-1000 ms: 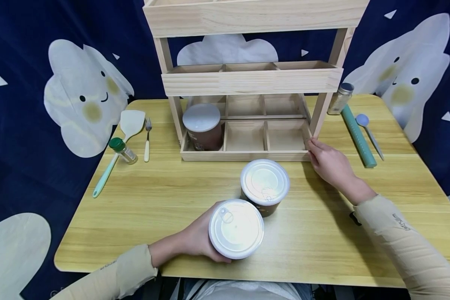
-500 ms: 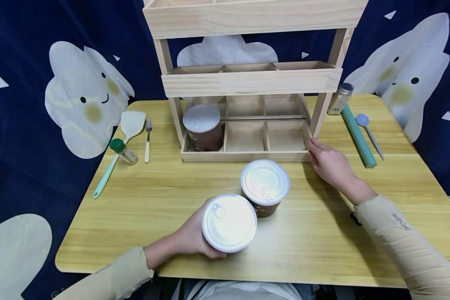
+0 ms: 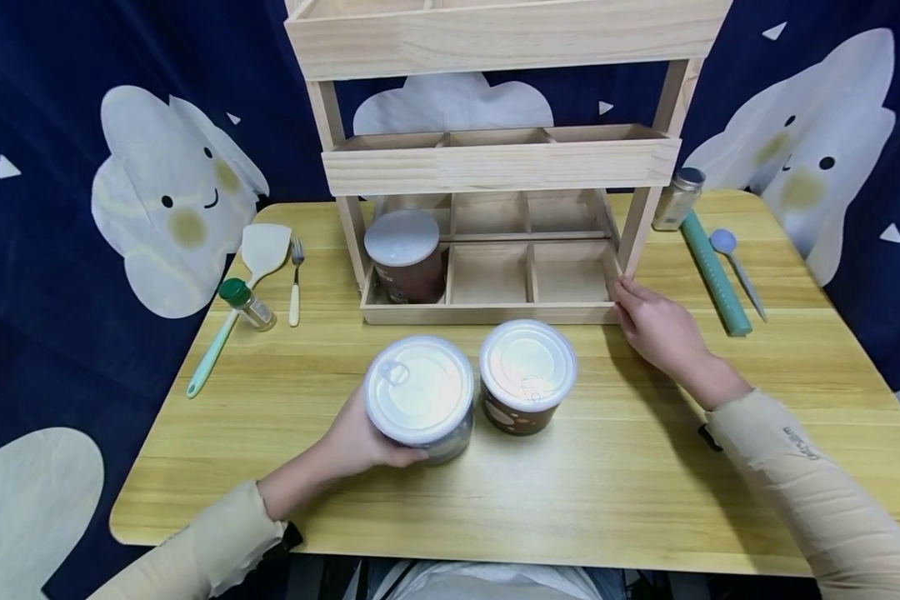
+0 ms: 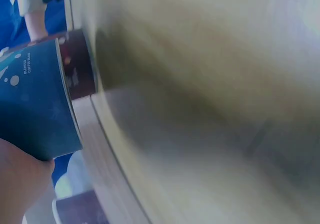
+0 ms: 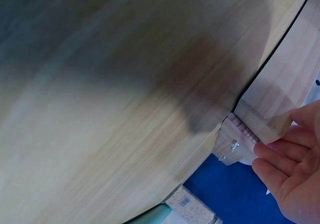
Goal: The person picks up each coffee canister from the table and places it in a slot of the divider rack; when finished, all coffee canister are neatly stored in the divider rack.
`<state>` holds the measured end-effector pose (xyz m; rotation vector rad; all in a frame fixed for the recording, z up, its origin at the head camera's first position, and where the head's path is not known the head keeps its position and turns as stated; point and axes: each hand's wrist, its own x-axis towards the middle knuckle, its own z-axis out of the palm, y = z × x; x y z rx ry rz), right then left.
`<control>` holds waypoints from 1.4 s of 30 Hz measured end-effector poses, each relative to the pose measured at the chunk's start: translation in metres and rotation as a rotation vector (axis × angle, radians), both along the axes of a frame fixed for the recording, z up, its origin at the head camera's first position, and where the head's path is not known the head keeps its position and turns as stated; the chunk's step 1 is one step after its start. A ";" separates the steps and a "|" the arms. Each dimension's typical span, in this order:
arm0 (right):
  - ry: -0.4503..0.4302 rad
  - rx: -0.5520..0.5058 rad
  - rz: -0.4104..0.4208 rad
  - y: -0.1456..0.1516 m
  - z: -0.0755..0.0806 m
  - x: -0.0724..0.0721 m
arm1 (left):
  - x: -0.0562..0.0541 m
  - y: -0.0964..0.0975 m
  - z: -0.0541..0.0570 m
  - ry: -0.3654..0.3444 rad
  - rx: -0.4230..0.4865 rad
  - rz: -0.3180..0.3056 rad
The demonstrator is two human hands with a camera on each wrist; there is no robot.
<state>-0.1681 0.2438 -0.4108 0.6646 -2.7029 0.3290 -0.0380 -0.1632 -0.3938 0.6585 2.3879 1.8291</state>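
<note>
My left hand (image 3: 360, 437) grips a dark blue coffee can (image 3: 420, 392) with a clear plastic lid over its pull-tab top. In the left wrist view the can's base looks raised off the table, and its side reads "blended coffee bean". To its right, a brown can (image 3: 528, 367) with a similar lid stands upright on the table. The right hand (image 3: 663, 329) holds the front right corner of the wooden rack (image 3: 487, 314), thumb on one side and fingers on the other in the right wrist view. Another brown can (image 3: 408, 267) with a white lid sits in the rack's bottom left compartment.
At left lie a white turner (image 3: 265, 247) with a mint handle, a fork (image 3: 295, 283) and a green-capped spice jar (image 3: 247, 304). At right are a silver-capped jar (image 3: 678, 200), a long teal bar (image 3: 716, 275) and a blue-ended spoon (image 3: 735, 262). The rack's upper tiers rise behind.
My left hand has carried the blue can leftward and away from my body, widening the gap to the brown can. The right hand stays at the rack's corner.
</note>
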 end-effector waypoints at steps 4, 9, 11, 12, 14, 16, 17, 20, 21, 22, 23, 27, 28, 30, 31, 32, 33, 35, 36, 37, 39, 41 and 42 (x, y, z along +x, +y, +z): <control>-0.005 0.004 -0.007 0.000 -0.001 0.000 | -0.012 -0.007 0.008 0.046 0.013 0.060; -0.036 0.019 -0.029 0.001 -0.001 0.000 | -0.027 -0.009 0.013 0.058 0.036 0.140; -0.045 0.023 -0.032 0.001 -0.001 0.000 | -0.032 -0.009 0.014 0.047 0.035 0.174; -0.047 0.022 -0.032 0.001 -0.001 0.001 | -0.035 -0.008 0.014 0.041 0.034 0.185; -0.043 0.021 -0.030 0.001 -0.001 0.001 | -0.039 -0.006 0.014 0.029 0.034 0.201; -0.034 0.017 -0.026 0.001 -0.001 0.001 | -0.044 -0.003 0.015 0.024 0.040 0.210; -0.030 0.016 -0.025 0.001 -0.001 0.000 | -0.047 -0.001 0.015 0.023 0.038 0.214; -0.026 0.013 -0.024 0.002 -0.001 0.000 | -0.056 0.004 0.017 0.020 0.048 0.225; -0.026 0.012 -0.024 0.002 -0.001 0.000 | -0.059 0.006 0.018 0.022 0.051 0.227; -0.027 0.011 -0.025 0.002 -0.001 0.000 | -0.063 0.008 0.018 0.025 0.051 0.232; -0.027 0.010 -0.024 0.002 -0.001 0.000 | -0.066 0.009 0.019 0.029 0.049 0.237; -0.015 -0.001 -0.018 0.001 -0.002 0.001 | -0.075 0.018 0.025 0.043 0.068 0.246; -0.009 -0.003 -0.017 0.001 -0.002 0.002 | -0.078 0.021 0.025 0.048 0.069 0.250; 0.000 -0.005 -0.015 0.001 -0.002 0.002 | -0.083 0.026 0.027 0.055 0.073 0.254; 0.002 -0.006 -0.015 0.002 -0.002 0.002 | -0.086 0.029 0.028 0.057 0.072 0.258; 0.001 -0.006 -0.016 0.001 -0.001 0.001 | -0.088 0.032 0.029 0.061 0.067 0.261; -0.001 -0.004 -0.016 0.001 -0.001 0.001 | -0.090 0.034 0.030 0.061 0.058 0.267; -0.006 -0.002 -0.016 0.001 0.000 0.001 | -0.098 0.038 0.028 0.067 0.058 0.263; -0.010 -0.001 -0.017 0.001 0.000 0.001 | -0.101 0.041 0.029 0.065 0.061 0.259; -0.014 0.000 -0.017 0.001 0.001 0.001 | -0.103 0.043 0.030 0.065 0.062 0.255; -0.016 0.001 -0.016 0.000 0.001 0.001 | -0.109 0.048 0.033 0.063 0.059 0.255; -0.015 0.001 -0.017 0.000 0.001 0.001 | -0.114 0.053 0.034 0.055 0.061 0.251; -0.015 -0.001 -0.017 0.000 0.001 0.001 | -0.117 0.056 0.035 0.048 0.051 0.256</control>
